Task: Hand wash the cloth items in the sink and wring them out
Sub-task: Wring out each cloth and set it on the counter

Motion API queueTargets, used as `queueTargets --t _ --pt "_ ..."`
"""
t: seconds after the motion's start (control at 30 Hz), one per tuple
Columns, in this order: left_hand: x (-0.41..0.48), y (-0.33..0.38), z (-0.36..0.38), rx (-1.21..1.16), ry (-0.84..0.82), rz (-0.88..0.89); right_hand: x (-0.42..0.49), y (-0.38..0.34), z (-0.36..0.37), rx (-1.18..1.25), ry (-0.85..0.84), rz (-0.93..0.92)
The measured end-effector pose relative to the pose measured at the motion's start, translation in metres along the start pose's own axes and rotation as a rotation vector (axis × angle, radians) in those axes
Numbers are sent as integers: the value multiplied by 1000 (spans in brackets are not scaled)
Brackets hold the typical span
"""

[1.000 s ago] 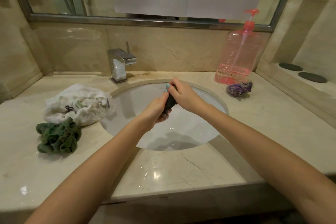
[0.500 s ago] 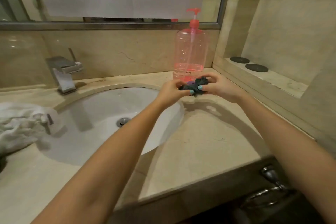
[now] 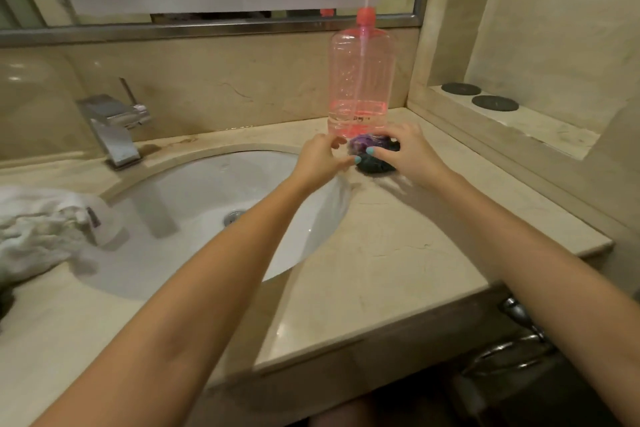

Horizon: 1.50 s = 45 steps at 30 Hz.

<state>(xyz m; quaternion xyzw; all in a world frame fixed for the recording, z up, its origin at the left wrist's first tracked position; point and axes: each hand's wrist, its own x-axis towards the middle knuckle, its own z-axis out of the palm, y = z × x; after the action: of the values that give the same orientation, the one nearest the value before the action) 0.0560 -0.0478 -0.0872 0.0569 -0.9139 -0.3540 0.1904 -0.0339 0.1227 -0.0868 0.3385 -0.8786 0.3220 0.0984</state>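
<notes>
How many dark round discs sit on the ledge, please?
2, both on the ledge: the far disc by the back wall, the near disc beside it. None seems hidden.

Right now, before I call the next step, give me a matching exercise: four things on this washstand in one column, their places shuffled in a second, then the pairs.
Things
1. white towel
2. dark cloth
3. tap
4. two round black pads

Places
A. on the raised ledge at the right
B. gripped by the right hand, in front of the pump bottle
C. on the counter, left of the sink
D. behind the sink's rim, at the back left

Pairs: 1-C, 2-B, 3-D, 4-A.
</notes>
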Motion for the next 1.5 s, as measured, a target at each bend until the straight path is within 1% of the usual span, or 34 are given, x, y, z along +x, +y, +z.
queueTargets --t 0.07,0.13,0.23,0.33,0.4,0.5,0.6,0.7,0.77,0.83,0.93,1.0,1.07,1.2,1.3,1.4,1.47,1.5 --pt "-10 -16 -31 82 22 35 3 -29 15 -19 53 -106" --pt "-27 -31 -67 179 42 48 6 -68 35 -35 49 -177" --pt "-64 -54 -130 350 70 56 9 -137 74 -32 -82 -265" --pt "-117 -71 -198 452 45 28 -2 -208 105 142 -161 -349" --pt "-156 -83 -238 472 80 -12 -18 -253 122 276 -242 -411" --pt "-217 -102 -279 430 180 -107 -42 -311 150 387 -403 -453" --pt "-268 -119 -293 414 238 -213 -62 -354 175 442 -515 -499" --pt "-301 -136 -297 347 343 -302 -74 -382 195 429 -557 -550" --pt "-317 -144 -296 267 390 -355 -79 -390 204 439 -570 -568" --pt "-327 -150 -293 293 386 -373 -81 -392 206 445 -576 -550" --pt "-333 -155 -289 294 343 -377 -80 -391 202 457 -573 -515" --pt "-330 -153 -291 280 302 -391 -74 -387 191 508 -541 -487" --pt "-321 -148 -294 193 274 -385 -64 -379 171 570 -508 -430" --pt "-282 -116 -296 -7 267 -307 -42 -361 135 646 -475 -374" --pt "-238 -93 -289 -96 158 -291 -29 -353 102 743 -393 -335" --pt "-196 -72 -280 -175 128 -229 -15 -346 67 713 -316 -303" --pt "-171 -55 -276 -276 126 -172 -3 -336 48 715 -248 -225" --pt "-159 -47 -275 -305 127 -141 4 -329 38 755 -224 -165"
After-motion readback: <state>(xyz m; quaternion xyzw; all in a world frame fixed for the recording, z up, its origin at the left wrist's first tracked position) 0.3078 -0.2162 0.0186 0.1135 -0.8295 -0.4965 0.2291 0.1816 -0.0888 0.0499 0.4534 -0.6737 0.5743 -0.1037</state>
